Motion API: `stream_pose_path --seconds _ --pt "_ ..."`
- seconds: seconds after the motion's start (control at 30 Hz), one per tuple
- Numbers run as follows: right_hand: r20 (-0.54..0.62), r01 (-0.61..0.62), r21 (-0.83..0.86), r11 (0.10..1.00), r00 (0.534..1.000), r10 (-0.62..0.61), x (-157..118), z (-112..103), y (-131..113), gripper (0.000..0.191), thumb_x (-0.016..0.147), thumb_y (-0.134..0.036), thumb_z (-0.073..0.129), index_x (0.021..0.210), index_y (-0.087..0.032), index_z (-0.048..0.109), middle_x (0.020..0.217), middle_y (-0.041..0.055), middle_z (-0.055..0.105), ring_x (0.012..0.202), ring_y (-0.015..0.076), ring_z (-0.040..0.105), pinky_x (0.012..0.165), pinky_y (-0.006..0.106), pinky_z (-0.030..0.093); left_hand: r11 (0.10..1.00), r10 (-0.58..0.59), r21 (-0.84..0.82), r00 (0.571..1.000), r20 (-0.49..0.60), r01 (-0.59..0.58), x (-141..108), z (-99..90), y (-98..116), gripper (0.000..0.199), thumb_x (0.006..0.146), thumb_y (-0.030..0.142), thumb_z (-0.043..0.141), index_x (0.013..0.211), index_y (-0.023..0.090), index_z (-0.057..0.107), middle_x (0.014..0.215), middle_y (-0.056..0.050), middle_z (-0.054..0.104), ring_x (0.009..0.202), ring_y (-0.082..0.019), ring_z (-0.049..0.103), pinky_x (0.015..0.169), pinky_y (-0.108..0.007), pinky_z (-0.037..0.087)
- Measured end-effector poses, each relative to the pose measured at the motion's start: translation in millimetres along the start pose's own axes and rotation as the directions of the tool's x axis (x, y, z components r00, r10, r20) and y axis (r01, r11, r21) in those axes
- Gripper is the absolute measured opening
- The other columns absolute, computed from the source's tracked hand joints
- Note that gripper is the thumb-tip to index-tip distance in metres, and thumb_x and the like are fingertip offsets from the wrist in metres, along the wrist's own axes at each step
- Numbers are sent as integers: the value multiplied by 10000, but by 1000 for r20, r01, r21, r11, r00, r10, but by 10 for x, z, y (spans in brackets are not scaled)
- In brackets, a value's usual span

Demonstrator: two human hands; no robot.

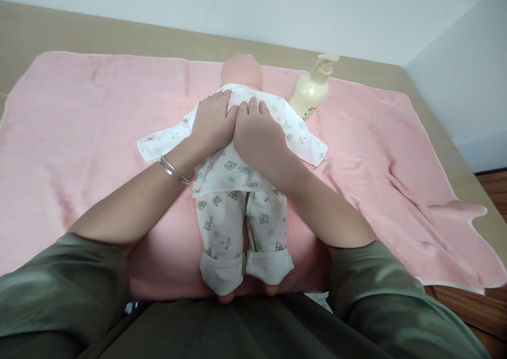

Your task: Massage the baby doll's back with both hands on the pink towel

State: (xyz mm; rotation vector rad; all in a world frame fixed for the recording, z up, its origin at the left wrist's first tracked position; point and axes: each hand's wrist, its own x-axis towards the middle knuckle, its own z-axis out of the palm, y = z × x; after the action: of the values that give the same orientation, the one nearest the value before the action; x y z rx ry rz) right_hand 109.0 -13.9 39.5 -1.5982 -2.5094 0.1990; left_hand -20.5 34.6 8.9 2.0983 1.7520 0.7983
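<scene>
A baby doll lies on a pink blanket with its bald head (241, 71) at the far end and its feet toward me. It wears a white printed top (222, 171) with spread sleeves and matching trousers (263, 221) with rolled cuffs. My left hand (214, 117) rests flat on the upper part of the top, and a silver bangle circles that wrist. Beside it, my right hand (259, 132) lies on the top too, fingers extended toward the doll's head. The two hands touch at the middle. Neither hand grasps anything visible.
The pink blanket (99, 116) covers much of a light wooden table (79, 34), with folds at the right. A cream pump bottle (309, 92) stands right of the doll's head, near its sleeve. White walls rise behind and at the right. Wooden flooring shows at the lower right.
</scene>
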Motion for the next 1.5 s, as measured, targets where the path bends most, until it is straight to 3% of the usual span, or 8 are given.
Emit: stream_pose_path --seconds 0.1,0.17,0.4,0.53,0.73,1.0,1.23,1.5 --pt "55 -109 -65 992 992 113 10 -100 -39 577 1000 -25 361 1570 61 382 1668 298 375 1620 431 305 1285 577 431 997 45 -67 997 -68 -50 -4 59 -55 234 1034 386 435 939 271 615 1073 -114 731 1194 -346 669 1111 -499 485" --pt "46 -100 -28 995 994 101 84 -120 27 522 1038 -74 335 1541 -2 456 1651 253 427 1599 416 359 1251 579 466 991 81 -94 993 -90 -90 15 101 -116 247 1030 406 445 935 268 628 1040 -108 733 1204 -347 667 1123 -503 483" --pt "-139 -111 105 988 982 125 347 81 327 416 1059 -176 354 1393 -50 567 1625 231 476 1568 340 428 1337 555 307 987 61 -137 989 -138 -80 25 189 -179 298 1011 435 454 1088 248 673 1196 -112 746 1322 -347 616 1216 -473 417" --pt "-165 -86 193 977 979 119 323 52 316 316 1021 -175 382 1199 -134 639 1469 178 618 1453 316 543 1287 548 383 983 85 -148 980 -179 -112 -10 182 -149 275 1013 412 456 1026 246 675 1103 -101 752 1266 -345 646 1166 -487 461" --pt "-271 -7 301 954 958 92 244 -98 239 232 949 -136 433 984 -214 649 1431 101 639 1470 302 509 1193 460 493 988 62 -137 995 -73 -71 -9 90 -108 234 1025 371 445 953 250 631 1062 -107 739 1181 -345 675 1131 -499 466" --pt "-208 -78 180 981 971 116 301 132 218 421 991 -128 357 1290 -145 654 1543 155 580 1522 313 472 1316 564 346 997 31 -70 993 -110 -39 -38 100 -35 257 1004 309 415 1009 212 653 1121 -141 737 1223 -366 665 1129 -531 468" --pt "-315 -38 274 961 941 127 196 -98 193 520 961 -102 391 1418 -223 608 1584 53 551 1592 262 407 1343 481 358 996 39 -83 997 -67 -44 -28 97 -77 321 1051 410 378 994 242 645 1137 -134 744 1227 -359 668 1131 -532 467" --pt "-228 -180 174 968 949 218 231 155 120 475 985 -162 398 1416 -107 588 1637 191 489 1581 342 403 1331 648 276 985 30 -163 989 -142 -53 -13 184 -149 288 1001 408 433 1077 249 661 1198 -129 744 1275 -357 637 1190 -510 423"
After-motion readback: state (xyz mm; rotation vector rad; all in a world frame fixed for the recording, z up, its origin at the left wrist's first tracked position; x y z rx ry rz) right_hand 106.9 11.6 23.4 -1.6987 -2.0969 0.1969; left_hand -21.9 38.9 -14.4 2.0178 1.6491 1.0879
